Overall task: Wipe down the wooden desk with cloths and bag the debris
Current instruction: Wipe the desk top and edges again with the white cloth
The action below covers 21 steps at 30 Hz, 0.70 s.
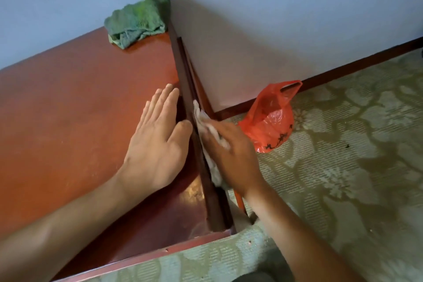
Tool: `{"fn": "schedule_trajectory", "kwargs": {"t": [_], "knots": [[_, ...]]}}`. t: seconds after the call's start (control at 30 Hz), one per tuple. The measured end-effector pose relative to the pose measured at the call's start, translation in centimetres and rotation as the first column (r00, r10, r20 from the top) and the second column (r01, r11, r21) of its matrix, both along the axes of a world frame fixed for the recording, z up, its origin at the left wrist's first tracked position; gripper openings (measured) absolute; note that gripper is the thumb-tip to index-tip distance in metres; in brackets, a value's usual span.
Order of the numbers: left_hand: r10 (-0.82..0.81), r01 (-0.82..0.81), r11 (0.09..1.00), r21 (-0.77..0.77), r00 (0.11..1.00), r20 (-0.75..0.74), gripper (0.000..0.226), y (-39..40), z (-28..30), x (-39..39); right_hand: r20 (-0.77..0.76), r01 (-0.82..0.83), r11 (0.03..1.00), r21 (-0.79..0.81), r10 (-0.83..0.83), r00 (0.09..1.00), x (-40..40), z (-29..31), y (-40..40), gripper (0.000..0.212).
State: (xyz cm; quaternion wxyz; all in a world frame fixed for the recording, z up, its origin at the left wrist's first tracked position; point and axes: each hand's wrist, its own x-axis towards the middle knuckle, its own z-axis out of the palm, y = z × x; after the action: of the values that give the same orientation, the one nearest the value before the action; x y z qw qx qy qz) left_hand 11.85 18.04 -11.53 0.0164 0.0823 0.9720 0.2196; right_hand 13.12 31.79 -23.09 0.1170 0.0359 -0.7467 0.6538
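The reddish-brown wooden desk (73,107) fills the left half of the head view. My left hand (160,142) lies flat on its top near the right edge, fingers straight. My right hand (231,158) presses a white cloth (201,121) against the desk's dark side edge, just below the top; part of the cloth is hidden under the hand. A crumpled green cloth (137,19) sits on the desk's far corner against the wall. An orange plastic bag (270,119) stands open on the floor to the right of the desk.
A pale blue wall (251,18) with a dark baseboard (343,68) runs behind the desk. A green patterned carpet (343,167) covers the floor on the right and in front. A small dark speck (347,145) lies on the carpet.
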Motion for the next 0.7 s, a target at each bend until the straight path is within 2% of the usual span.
{"fn": "schedule_trajectory", "kwargs": {"t": [0.07, 0.13, 0.2, 0.27, 0.3, 0.37, 0.43, 0.47, 0.5, 0.6, 0.7], "knots": [[0.029, -0.029, 0.996, 0.089, 1.0, 0.007, 0.075, 0.0, 0.1, 0.0, -0.16, -0.094, 0.99, -0.107, 0.076, 0.984, 5.0, 0.2, 0.7, 0.03], [0.075, -0.077, 0.979, 0.19, 0.997, 0.022, 0.073, 0.0, 0.2, 0.0, -0.282, -0.132, 0.99, -0.043, 0.115, 0.952, 9.1, 0.1, 1.1, 0.036], [0.083, -0.086, 0.974, 0.209, 0.996, 0.024, 0.071, 0.0, 0.3, 0.0, -0.351, -0.155, 0.988, -0.007, 0.142, 0.926, 9.0, -0.1, 1.6, 0.039], [0.066, -0.067, 0.985, 0.158, 0.998, 0.012, 0.071, 0.0, 0.2, 0.0, -0.378, -0.216, 0.976, -0.001, 0.2, 0.904, 5.7, 0.0, 1.4, 0.034], [0.063, -0.062, 0.991, 0.12, 0.998, -0.002, 0.071, 0.0, 0.3, 0.0, -0.339, -0.222, 0.975, -0.021, 0.202, 0.919, 3.2, -0.1, 1.0, 0.032], [0.066, -0.065, 0.998, 0.028, 0.997, -0.036, 0.071, 0.4, 0.4, 0.1, -0.166, -0.186, 0.98, -0.066, 0.173, 0.971, -2.5, 0.2, 0.3, 0.032], [0.089, -0.092, 0.995, -0.046, 0.994, -0.064, 0.07, 0.9, 0.5, 0.2, -0.009, -0.136, 0.99, -0.029, 0.136, 0.991, -5.9, 0.0, -0.3, 0.036], [0.107, -0.112, 0.992, -0.063, 0.992, -0.069, 0.069, 1.1, 0.5, 0.1, 0.0, -0.125, 0.992, -0.005, 0.125, 0.992, -6.2, -0.2, -0.4, 0.037], [0.123, -0.128, 0.989, -0.074, 0.99, -0.07, 0.069, 1.3, 0.6, 0.0, -0.028, -0.13, 0.991, -0.013, 0.129, 0.991, -5.7, -0.5, -0.3, 0.036], [0.138, -0.144, 0.986, -0.086, 0.988, -0.068, 0.068, 1.4, 0.5, -0.1, -0.242, -0.184, 0.98, -0.069, 0.162, 0.956, 1.1, -1.4, 0.7, 0.035], [0.156, -0.163, 0.981, -0.103, 0.985, -0.069, 0.064, 1.5, 0.4, 0.0, -0.41, -0.209, 0.976, 0.053, 0.212, 0.887, 8.5, -2.0, 1.5, 0.034]]}}
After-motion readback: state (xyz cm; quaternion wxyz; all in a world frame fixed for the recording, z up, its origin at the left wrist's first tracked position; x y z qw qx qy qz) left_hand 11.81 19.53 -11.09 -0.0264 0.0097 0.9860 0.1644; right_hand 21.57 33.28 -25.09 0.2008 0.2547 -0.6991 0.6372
